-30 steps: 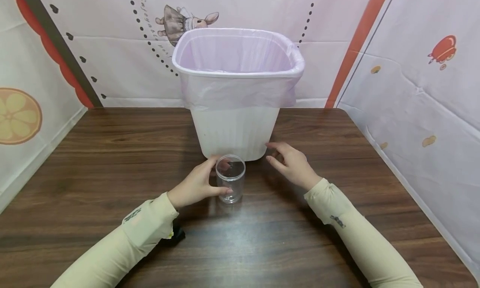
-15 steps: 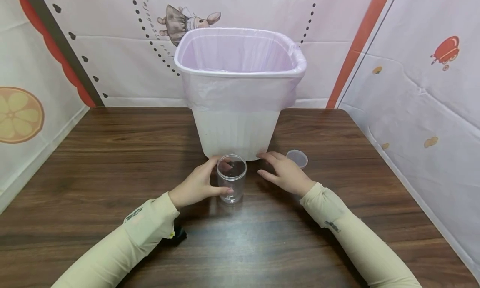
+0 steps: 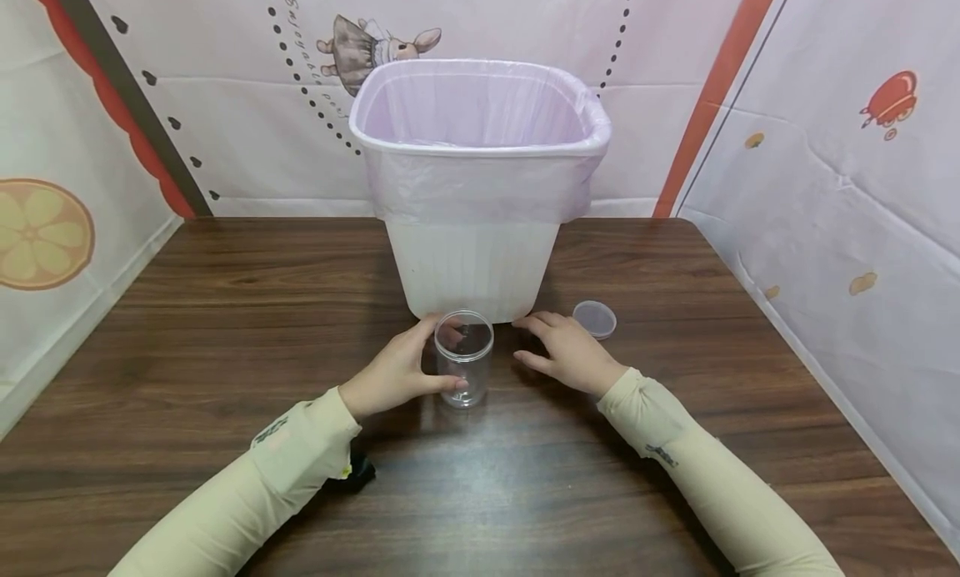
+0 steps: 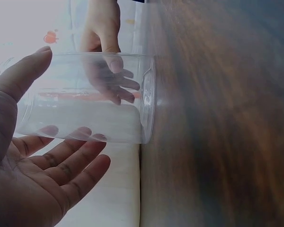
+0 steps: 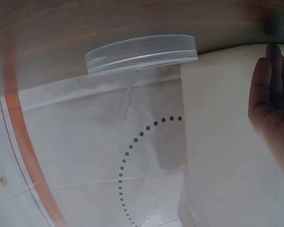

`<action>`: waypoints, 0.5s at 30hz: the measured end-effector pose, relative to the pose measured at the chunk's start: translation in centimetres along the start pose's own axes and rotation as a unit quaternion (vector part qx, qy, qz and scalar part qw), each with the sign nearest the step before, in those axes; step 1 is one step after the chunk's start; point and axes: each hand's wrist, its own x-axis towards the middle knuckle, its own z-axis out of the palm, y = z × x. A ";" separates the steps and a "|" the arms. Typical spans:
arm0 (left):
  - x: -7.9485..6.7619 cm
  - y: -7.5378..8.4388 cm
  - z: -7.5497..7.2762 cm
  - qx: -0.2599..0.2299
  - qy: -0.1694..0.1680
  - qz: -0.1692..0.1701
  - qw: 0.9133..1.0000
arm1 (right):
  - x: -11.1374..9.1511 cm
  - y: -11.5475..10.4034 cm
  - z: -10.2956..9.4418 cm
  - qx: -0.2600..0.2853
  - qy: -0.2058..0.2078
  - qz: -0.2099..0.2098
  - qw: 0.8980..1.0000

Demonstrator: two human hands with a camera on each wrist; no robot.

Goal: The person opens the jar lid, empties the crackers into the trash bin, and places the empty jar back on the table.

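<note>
A clear plastic jar (image 3: 474, 375), lidless, stands upright on the table in front of the bin. My left hand (image 3: 392, 375) holds it from the left, the thumb on the near side and the fingers round the far side; the left wrist view shows the jar (image 4: 85, 99) between them. Right of the jar, my right hand (image 3: 572, 357) hovers low or rests by the bin's base with relaxed fingers and nothing in them. Just beyond that hand lies a round clear lid (image 3: 595, 318), seen edge-on in the right wrist view as a shallow lid (image 5: 142, 54).
A white bin (image 3: 472, 264) with a pale purple liner (image 3: 480, 181) stands behind the jar and both hands. A small black object (image 3: 358, 472) shows under the left sleeve. Printed cloth (image 3: 832, 185) borders the wooden table (image 3: 480, 510).
My right hand has shifted left and slightly nearer, away from the lid, which is now in sight on the table. The left hand and jar stay put.
</note>
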 end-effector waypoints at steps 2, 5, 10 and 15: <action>0.0 0.0 0.0 0.001 0.000 0.003 1.000 | 0.0 0.1 0.1 -0.003 -0.001 0.001 1.000; 0.1 0.0 0.0 0.000 -0.001 0.007 1.000 | -0.1 0.1 0.2 -0.004 -0.005 0.003 1.000; 0.0 -0.2 -0.2 -0.011 -0.003 0.006 1.000 | -0.1 0.2 0.5 -0.001 -0.012 0.006 1.000; -0.2 -0.4 -0.6 -0.021 0.004 -0.002 1.000 | -0.1 0.2 0.8 0.001 -0.016 0.004 1.000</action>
